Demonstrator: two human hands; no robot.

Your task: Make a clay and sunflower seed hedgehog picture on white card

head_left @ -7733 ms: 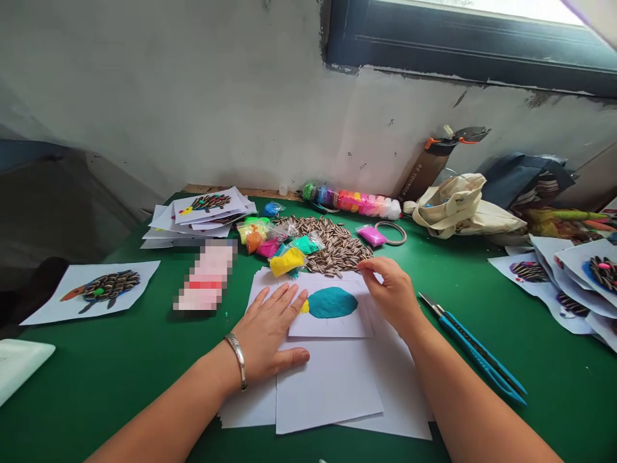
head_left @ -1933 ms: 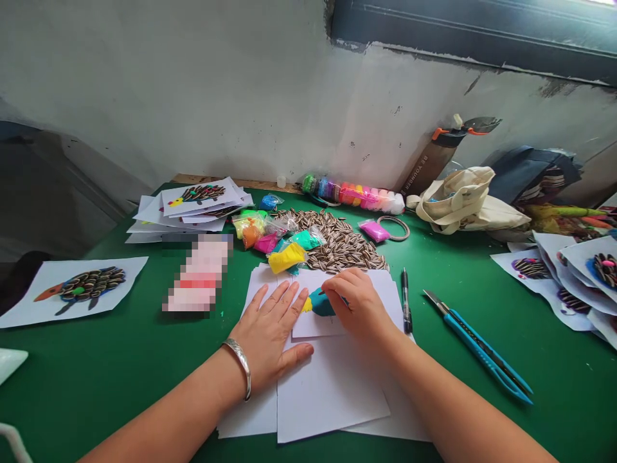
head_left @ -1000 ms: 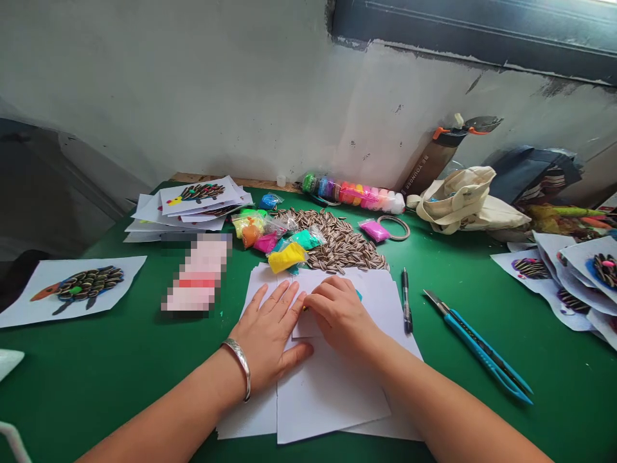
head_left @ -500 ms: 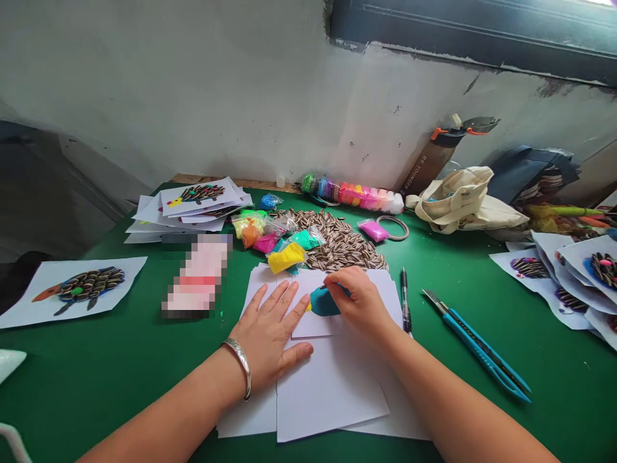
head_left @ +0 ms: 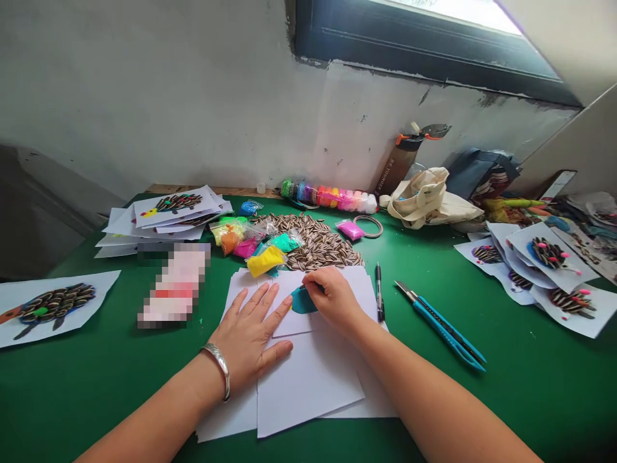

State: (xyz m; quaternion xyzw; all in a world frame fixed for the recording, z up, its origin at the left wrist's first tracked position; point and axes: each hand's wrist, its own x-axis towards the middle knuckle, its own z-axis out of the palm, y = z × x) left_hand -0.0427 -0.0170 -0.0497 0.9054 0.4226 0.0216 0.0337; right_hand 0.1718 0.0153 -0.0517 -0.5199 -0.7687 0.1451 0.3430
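Observation:
White paper sheets (head_left: 308, 386) lie on the green table in the head view. A flat blue clay shape (head_left: 303, 301) is on the small top sheet, with a bit of yellow at its left end. My left hand (head_left: 248, 331) lies flat on the paper, fingers spread, its index fingertip beside the yellow. My right hand (head_left: 335, 299) has its fingers curled together at the right part of the blue shape; anything between the fingertips is hidden. Behind the paper is a pile of striped seeds (head_left: 318, 241), next to a yellow clay packet (head_left: 266, 260).
A pen (head_left: 379, 292) and blue cutter (head_left: 446, 328) lie right of the paper. Seed pictures (head_left: 58, 308) lie at left, others (head_left: 549, 254) at right. A cloth bag (head_left: 419, 199) and brown bottle (head_left: 399, 161) stand behind.
The camera view has turned to the right, so most things appear farther left. My left hand stays flat on the paper, and my right hand remains curled at the blue shape.

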